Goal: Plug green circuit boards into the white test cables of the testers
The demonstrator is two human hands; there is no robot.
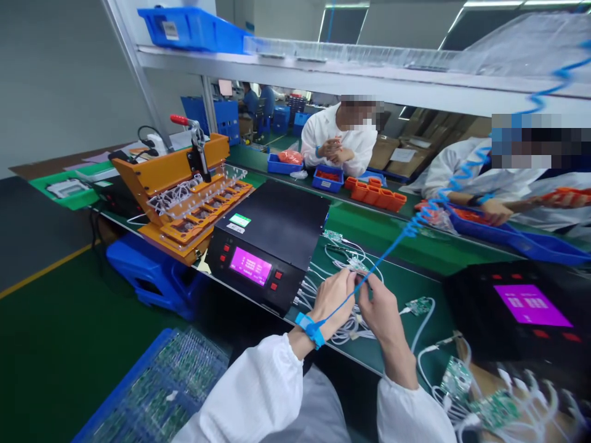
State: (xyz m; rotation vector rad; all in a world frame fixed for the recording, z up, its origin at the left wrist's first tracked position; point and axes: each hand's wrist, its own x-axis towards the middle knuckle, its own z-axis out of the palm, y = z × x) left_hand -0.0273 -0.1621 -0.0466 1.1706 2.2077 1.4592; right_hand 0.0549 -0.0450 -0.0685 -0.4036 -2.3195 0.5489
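Both hands meet over the white cable bundle (351, 329), just right of the black tester (270, 243) with the magenta screen. Left hand (335, 298) and right hand (381, 307) have fingertips pressed together on something small at the top of the bundle; looks like a cable end or connector, too small to tell which. The bundle lies on the green bench (392, 286), fanned out from the tester's right side, where several white leads appear plugged in. Risk 1: the leads are tangled, so pulling one could drag its neighbours or yank a plug out of the tester. Risk 2: the blue coiled wrist-strap cord (415, 224) runs from the left wrist band (310, 328) right across the pinch point and up past the hands; it could snag the leads or sweep the small green board (418, 306) lying just right of the bundle. Risk 3: more green boards with white leads (484, 400) are piled further right of the tester, near the right elbow, so an elbow move could knock them. A second tester (517, 311) sits beyond those. Left of the first tester is the orange clamp fixture (184, 191), well apart, no conflict. Blue tray of boards (161, 387) sits below the bench edge, left of the sleeve. Two other people work on the far side of the bench, their hands well clear.
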